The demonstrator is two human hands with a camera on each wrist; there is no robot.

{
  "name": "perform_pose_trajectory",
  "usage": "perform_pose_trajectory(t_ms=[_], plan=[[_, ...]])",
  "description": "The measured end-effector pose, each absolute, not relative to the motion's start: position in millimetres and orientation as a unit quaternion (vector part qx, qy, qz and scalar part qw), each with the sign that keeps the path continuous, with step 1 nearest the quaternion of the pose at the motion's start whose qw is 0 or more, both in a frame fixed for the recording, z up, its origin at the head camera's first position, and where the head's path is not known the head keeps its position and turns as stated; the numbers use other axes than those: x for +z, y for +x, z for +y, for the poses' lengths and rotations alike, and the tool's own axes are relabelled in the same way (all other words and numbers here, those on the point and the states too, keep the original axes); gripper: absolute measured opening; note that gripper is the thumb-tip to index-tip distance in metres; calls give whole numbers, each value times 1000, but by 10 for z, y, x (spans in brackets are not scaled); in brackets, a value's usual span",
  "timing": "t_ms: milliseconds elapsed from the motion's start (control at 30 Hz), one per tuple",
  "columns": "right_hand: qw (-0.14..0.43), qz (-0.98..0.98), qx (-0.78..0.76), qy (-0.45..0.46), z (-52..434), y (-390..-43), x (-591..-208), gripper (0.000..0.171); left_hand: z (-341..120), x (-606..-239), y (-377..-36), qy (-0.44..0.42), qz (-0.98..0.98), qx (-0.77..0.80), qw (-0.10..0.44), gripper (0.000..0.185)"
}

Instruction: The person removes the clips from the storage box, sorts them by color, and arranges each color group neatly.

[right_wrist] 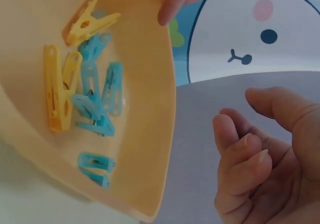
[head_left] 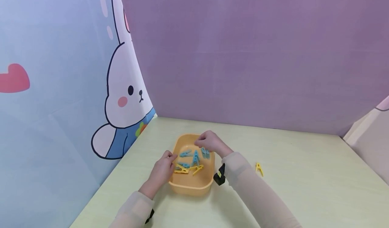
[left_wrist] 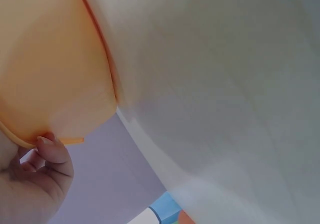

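A pale orange plastic basin (head_left: 191,190) stands on the table with several clothespins in it. Blue clothespins (right_wrist: 95,116) lie jumbled at its middle, with one blue clothespin (right_wrist: 95,169) apart near the wall. Two yellow clothespins, one of them this yellow clothespin (right_wrist: 61,88), lie at the near end. My left hand (head_left: 164,167) pinches the basin's left rim between thumb and fingers, also seen in the left wrist view. Over the far right rim hovers my right hand (right_wrist: 260,159), holding nothing, its fingers loosely bent and the thumb apart from them.
Another yellow clothespin (head_left: 259,169) lies on the pale table (head_left: 304,180), right of the basin and beyond my right forearm. A purple backdrop (head_left: 243,59) rises behind the table. On the left stands a blue panel (head_left: 54,120) with a cartoon rabbit.
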State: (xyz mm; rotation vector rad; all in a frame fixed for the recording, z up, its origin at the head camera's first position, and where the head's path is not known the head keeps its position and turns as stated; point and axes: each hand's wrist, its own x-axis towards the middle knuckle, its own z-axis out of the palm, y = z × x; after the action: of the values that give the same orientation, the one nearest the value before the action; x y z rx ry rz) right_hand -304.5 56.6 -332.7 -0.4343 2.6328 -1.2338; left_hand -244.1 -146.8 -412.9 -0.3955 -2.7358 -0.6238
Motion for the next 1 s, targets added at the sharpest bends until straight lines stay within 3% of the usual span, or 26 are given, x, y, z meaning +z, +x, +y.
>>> perform_pose_trajectory(t_ms=[267,600,1000], plan=[[118,894,-406,-146,466,-3033,-3391,18,-1476,-4131,-2428,-154,-949,-213,176,34],[111,922,-325,-179,304,-2985,-3472,22,-1473,-4139,-2437,-136,-951,-227,159,37],[148,927,-287,-191,160,-2967,-3516,26,-1482,-4133,-2427,-131,-946,-237,177,37]])
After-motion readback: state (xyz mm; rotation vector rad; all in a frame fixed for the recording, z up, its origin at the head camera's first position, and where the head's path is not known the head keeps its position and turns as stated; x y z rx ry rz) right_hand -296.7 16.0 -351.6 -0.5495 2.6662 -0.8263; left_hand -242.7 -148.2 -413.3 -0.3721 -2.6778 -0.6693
